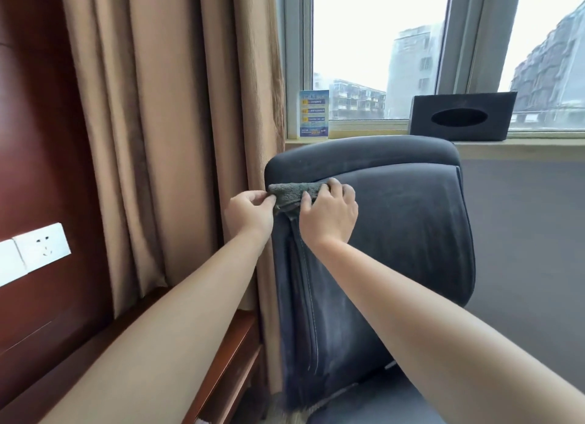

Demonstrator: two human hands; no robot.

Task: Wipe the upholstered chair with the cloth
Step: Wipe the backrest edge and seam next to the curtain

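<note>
A dark grey-blue upholstered chair (402,233) stands in front of the window, its backrest facing me. A small grey cloth (292,192) lies bunched against the upper left edge of the backrest, just under the headrest roll. My left hand (250,213) pinches the cloth's left end between thumb and fingers. My right hand (329,211) grips the cloth's right part, fingers curled over it and pressed against the backrest. Part of the cloth hangs down between the two hands.
Tan curtains (164,123) hang directly left of the chair. A dark wood panel with a white socket (41,244) is at far left, a wooden ledge (228,370) below. On the windowsill stand a black tissue box (460,116) and a blue card (314,113).
</note>
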